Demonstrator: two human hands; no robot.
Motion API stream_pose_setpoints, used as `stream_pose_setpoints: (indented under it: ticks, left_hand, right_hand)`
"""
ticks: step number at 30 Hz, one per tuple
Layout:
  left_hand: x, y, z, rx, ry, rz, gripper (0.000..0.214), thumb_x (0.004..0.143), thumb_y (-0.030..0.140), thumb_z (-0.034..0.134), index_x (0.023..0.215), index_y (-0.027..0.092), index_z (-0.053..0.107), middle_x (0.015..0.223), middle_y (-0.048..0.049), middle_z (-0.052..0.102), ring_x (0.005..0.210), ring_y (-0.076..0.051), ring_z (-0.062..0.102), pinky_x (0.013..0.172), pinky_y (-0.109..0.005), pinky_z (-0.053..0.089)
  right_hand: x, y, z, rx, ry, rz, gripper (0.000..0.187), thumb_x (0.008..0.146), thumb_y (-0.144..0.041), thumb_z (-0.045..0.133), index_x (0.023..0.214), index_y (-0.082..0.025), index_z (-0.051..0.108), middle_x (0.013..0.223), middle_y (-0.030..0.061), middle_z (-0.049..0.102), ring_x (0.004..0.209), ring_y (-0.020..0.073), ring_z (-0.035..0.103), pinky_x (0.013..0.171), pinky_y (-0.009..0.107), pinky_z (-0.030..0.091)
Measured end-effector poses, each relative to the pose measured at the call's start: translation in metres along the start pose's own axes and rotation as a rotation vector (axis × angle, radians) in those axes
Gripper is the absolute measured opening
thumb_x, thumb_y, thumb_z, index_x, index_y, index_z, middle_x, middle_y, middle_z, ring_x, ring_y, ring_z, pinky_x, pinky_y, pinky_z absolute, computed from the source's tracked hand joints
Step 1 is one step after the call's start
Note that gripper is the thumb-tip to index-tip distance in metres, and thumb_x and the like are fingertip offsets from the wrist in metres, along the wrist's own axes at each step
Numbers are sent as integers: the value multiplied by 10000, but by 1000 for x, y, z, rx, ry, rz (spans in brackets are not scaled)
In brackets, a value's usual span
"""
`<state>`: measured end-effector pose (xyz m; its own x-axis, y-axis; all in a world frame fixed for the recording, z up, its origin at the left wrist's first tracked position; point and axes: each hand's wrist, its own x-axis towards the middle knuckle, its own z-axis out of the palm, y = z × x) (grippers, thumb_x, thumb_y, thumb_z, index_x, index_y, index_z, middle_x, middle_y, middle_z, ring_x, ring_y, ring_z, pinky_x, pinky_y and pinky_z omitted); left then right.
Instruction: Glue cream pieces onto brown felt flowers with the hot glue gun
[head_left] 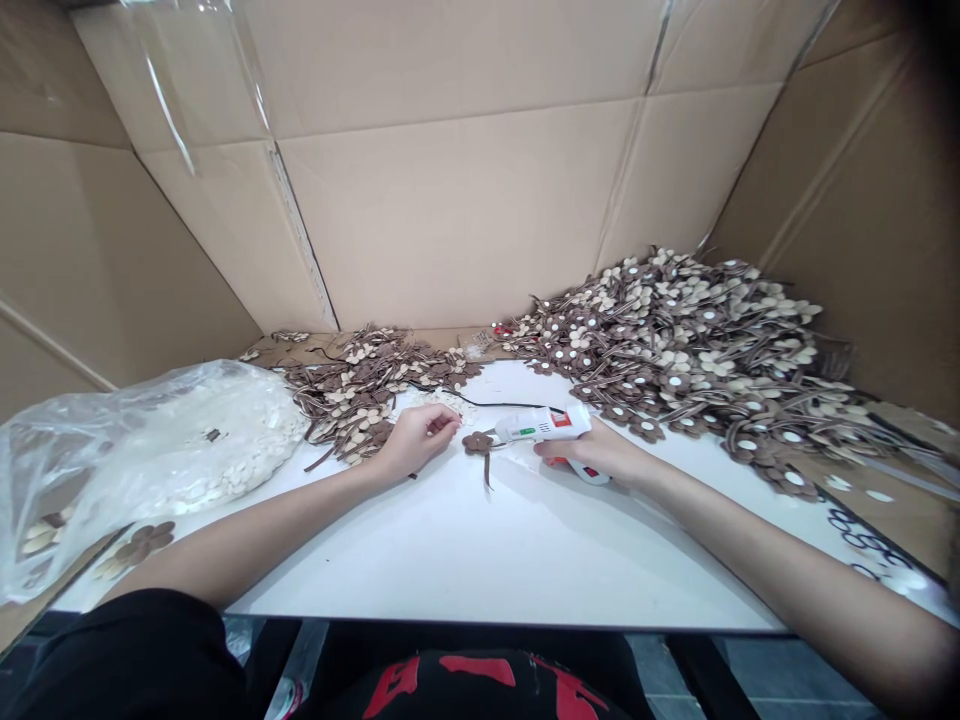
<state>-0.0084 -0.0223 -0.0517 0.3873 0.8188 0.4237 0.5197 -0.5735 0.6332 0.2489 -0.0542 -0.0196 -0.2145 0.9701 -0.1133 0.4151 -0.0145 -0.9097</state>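
Observation:
My right hand (600, 450) is wrapped round the handle of a white hot glue gun (544, 424), its nozzle pointing left. Just at the nozzle tip lies a brown felt flower (477, 443) with a thin stem strip hanging toward me. Left of that flower, my left hand (420, 437) is closed, thumb and forefinger pinched together. Whatever is between those fingertips is too small to make out. Small pale pieces (454, 405) are scattered on the white table just beyond the left hand.
A clear plastic bag (225, 430) of white discs sits at the left. Felt flowers heap up behind my left hand (360, 390), and a larger pile (675, 340) rises at the right. Cardboard walls (465, 210) enclose the white table (450, 560). A black cord (495, 404) runs behind the glue gun.

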Motion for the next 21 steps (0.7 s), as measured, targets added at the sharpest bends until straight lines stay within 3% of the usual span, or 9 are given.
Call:
stream_pose_setpoints:
  ticks: [6, 12, 18, 21]
  left_hand:
    - [1, 4, -2, -9, 2, 35, 143, 831, 250, 466, 802, 153, 568, 779, -27, 599, 715, -120, 543, 627, -209, 438]
    - [0, 0, 0, -139, 8, -17, 122, 827, 259, 486, 868, 153, 531, 733, -14, 583, 605, -97, 545, 557, -195, 445]
    - [0, 1, 0, -72, -1, 35, 176, 809, 274, 519, 891, 149, 610, 868, -63, 640, 769, -138, 594, 696, -235, 494]
    - [0, -1, 2, -119, -17, -1, 200, 796, 294, 549, 912, 144, 611, 843, -61, 648, 742, -137, 610, 695, -243, 504]
  right_hand:
    - [1, 2, 0, -14, -23, -15, 103, 582, -254, 613, 647, -180, 585, 645, 4, 630, 617, 164, 560, 563, 253, 424]
    - [1, 2, -1, 3, -29, -27, 128, 584, -252, 620, 682, -174, 594, 644, 0, 632, 611, 158, 558, 562, 252, 427]
    - [2, 3, -1, 5, -24, -34, 182, 583, -267, 632, 730, -167, 592, 670, 11, 639, 625, 164, 571, 572, 259, 439]
    - [2, 4, 0, 6, -23, -39, 186, 590, -271, 626, 740, -169, 587, 676, 13, 637, 630, 167, 570, 567, 258, 438]
